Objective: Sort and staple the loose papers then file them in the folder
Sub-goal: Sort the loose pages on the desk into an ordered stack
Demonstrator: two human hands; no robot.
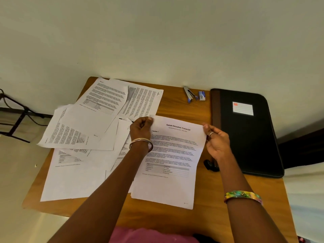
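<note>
Both grips (141,126) (216,137) on transcript sheet's (168,163) top corners

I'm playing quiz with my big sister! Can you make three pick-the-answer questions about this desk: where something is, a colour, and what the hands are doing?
1. Where is the stapler?
A. On the folder
B. Near the wall, between the loose papers and the folder
C. On the floor

2. What colour is the folder's cover?
A. Black
B. Yellow
C. Green

3. What are the hands doing?
A. Resting flat
B. Holding the stapler
C. Pinching the transcript page's top corners

Answers:
1 B: the stapler lies on the table, left of the folder.
2 A: it is black.
3 C: left hand and right hand pinch the transcript page.
</note>
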